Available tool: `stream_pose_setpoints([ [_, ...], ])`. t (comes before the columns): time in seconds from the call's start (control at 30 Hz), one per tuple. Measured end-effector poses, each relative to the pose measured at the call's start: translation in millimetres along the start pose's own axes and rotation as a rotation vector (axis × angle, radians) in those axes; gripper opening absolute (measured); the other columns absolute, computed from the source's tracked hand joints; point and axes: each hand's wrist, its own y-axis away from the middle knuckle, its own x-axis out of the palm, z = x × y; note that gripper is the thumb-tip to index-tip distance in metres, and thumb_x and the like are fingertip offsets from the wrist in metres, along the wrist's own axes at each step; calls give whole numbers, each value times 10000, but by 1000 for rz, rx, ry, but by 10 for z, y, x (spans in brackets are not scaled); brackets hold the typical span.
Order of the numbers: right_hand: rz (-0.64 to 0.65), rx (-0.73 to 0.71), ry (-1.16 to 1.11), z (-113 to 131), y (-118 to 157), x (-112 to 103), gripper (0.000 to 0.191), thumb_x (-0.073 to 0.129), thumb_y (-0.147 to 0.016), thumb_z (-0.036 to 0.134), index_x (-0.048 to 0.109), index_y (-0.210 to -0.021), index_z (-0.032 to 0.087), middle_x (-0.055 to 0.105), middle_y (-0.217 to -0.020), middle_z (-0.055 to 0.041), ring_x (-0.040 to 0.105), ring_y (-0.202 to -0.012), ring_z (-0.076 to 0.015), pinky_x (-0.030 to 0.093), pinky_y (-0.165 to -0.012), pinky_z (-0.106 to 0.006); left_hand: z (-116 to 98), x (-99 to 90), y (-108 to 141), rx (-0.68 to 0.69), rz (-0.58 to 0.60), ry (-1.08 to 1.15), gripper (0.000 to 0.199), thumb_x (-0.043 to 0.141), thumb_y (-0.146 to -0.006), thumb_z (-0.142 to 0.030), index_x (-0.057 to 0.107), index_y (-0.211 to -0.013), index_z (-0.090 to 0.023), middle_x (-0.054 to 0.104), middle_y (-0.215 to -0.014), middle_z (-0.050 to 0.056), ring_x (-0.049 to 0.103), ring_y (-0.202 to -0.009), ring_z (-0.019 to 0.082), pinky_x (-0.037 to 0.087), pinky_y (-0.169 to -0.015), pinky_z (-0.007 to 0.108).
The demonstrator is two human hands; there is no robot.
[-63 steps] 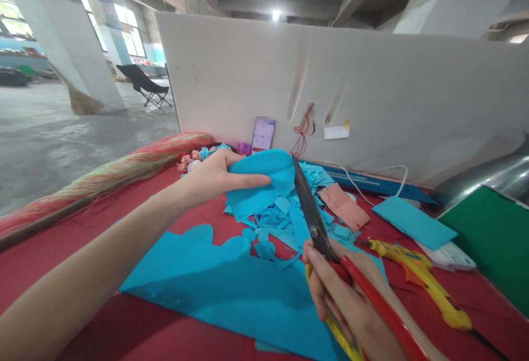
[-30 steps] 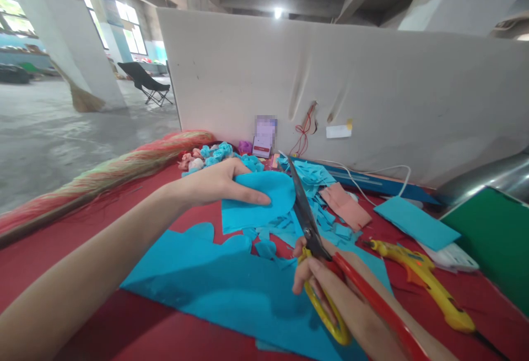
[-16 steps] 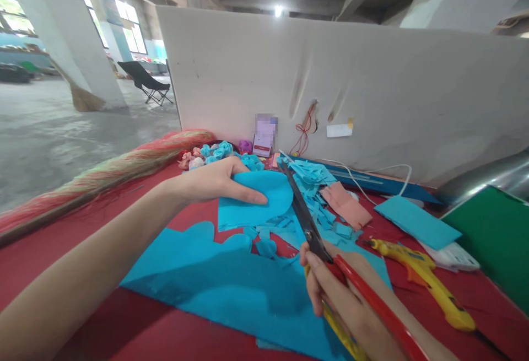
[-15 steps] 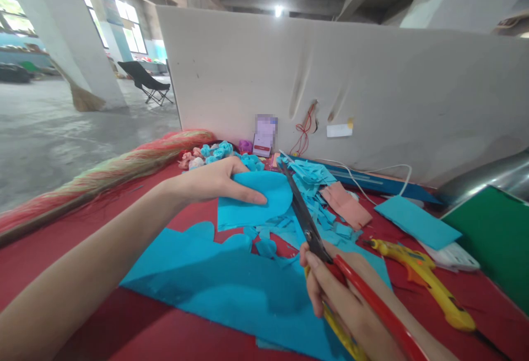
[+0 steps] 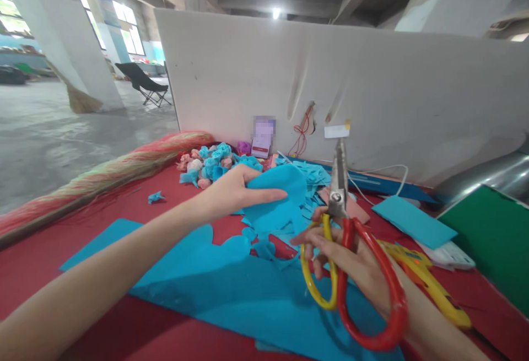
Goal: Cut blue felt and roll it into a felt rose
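Note:
My left hand point(image 5: 248, 190) pinches a rounded blue paper piece point(image 5: 285, 184) between thumb and fingers, above the scraps. In my right hand point(image 5: 343, 251) are scissors point(image 5: 339, 184), blades together and pointing up, apart from the paper piece; one handle is yellow, the other red. My right fingers pass around the yellow loop. Below both hands lies a large blue sheet point(image 5: 231, 289) with a scalloped upper edge. Blue cut strips point(image 5: 309, 173) are heaped behind the held piece.
Blue and pink crumpled flowers point(image 5: 215, 162) lie at the back left, beside a phone point(image 5: 263, 136) leaning on the white board point(image 5: 231, 74). A yellow glue gun point(image 5: 438, 289), folded blue paper point(image 5: 413, 220) and a green board point(image 5: 491, 240) are at the right.
The scissors have left the paper's edge, turned upright and closed. My left hand has shifted right with the piece, which is now tilted. More crumpled flowers show at the left.

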Motion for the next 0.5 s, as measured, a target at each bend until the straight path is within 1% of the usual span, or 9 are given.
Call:
stream_pose_setpoints([
  [0.07, -16, -24, -38, -4, -7, -41, 481, 634, -682, 507, 430, -1000, 211, 521, -626, 40, 468, -429, -94, 430, -453, -241, 3, 133, 3, 13, -20, 21, 403, 611, -712, -458, 408, -522, -166, 347, -512, -48, 324, -455, 68, 263, -423, 214],
  [0.13, -58, -53, -64, -2, 1, -76, 475, 643, -689, 480, 412, -1019, 229, 497, -641, 52, 441, -421, -78, 421, -438, -229, 14, 249, 6, 25, 1, 47, 409, 599, -721, -451, 390, -516, -167, 342, -515, -50, 315, -462, 67, 261, -429, 213],
  [0.17, -95, -70, -70, 6, 8, -89, 479, 661, -677, 470, 418, -1017, 235, 511, -689, 41, 473, -462, -84, 439, -458, -226, 21, 297, 8, 28, 23, 59, 423, 603, -717, -452, 372, -506, -167, 335, -510, -53, 308, -461, 65, 256, -429, 212],
  [0.23, -178, -97, -70, 37, 29, -109, 503, 714, -630, 447, 445, -999, 236, 543, -789, 12, 559, -605, -118, 488, -533, -227, 34, 373, 18, 22, 81, 81, 444, 613, -706, -460, 354, -495, -168, 322, -500, -57, 298, -457, 64, 250, -425, 210],
  [0.3, -252, -119, -42, 75, 55, -120, 510, 742, -596, 443, 473, -970, 225, 582, -827, -12, 600, -721, -162, 519, -607, -249, 43, 425, 33, 0, 133, 98, 439, 612, -705, -474, 374, -499, -168, 320, -499, -58, 290, -452, 65, 248, -420, 212],
  [0.37, -299, -145, 0, 100, 82, -126, 502, 734, -580, 487, 504, -933, 215, 613, -757, -18, 611, -683, -185, 528, -581, -277, 53, 460, 49, -21, 154, 117, 433, 620, -691, -496, 406, -507, -168, 321, -501, -56, 299, -455, 72, 255, -425, 218],
  [0.43, -331, -176, 32, 107, 104, -129, 509, 722, -567, 530, 528, -912, 211, 628, -707, -21, 613, -642, -194, 524, -537, -285, 65, 485, 55, -41, 161, 160, 439, 561, -705, -570, 472, -547, -170, 387, -513, -37, 373, -480, 94, 311, -458, 226],
  [0.5, -338, -205, 40, 104, 114, -131, 509, 717, -564, 542, 538, -907, 211, 635, -689, -22, 615, -635, -193, 521, -527, -281, 80, 509, 41, -125, 236, 331, 517, 415, -734, -665, 566, -661, -176, 530, -591, 13, 511, -583, 151, 405, -558, 259],
])
